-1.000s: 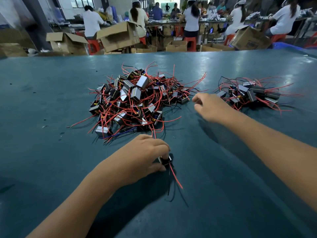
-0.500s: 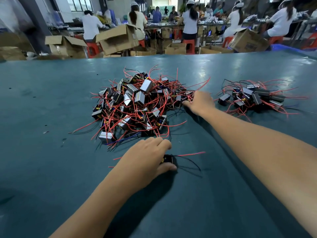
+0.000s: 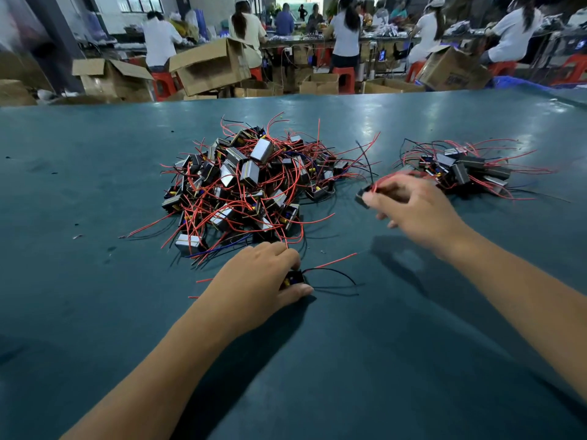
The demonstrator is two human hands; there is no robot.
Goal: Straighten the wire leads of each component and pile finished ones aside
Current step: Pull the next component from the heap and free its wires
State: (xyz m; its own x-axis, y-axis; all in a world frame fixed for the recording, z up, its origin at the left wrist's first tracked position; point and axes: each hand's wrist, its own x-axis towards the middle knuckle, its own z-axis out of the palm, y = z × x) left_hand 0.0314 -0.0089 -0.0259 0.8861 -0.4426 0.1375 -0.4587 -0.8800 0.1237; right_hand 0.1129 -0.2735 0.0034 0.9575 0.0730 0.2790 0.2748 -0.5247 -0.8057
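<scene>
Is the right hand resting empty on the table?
No, the right hand is raised above the table and pinches a small black component with red and black leads.

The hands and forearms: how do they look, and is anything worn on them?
The left hand and the right hand are bare, without gloves. Both forearms are uncovered to the frame edge; no sleeve, watch, ring or bracelet is visible.

Our left hand (image 3: pixel 254 281) covers most of a small black component (image 3: pixel 293 278), so we see only one corner. Motion blurs our right hand (image 3: pixel 416 208) and the dark component (image 3: pixel 362 195) it pinches. Both forearms run off the bottom edge.
</scene>
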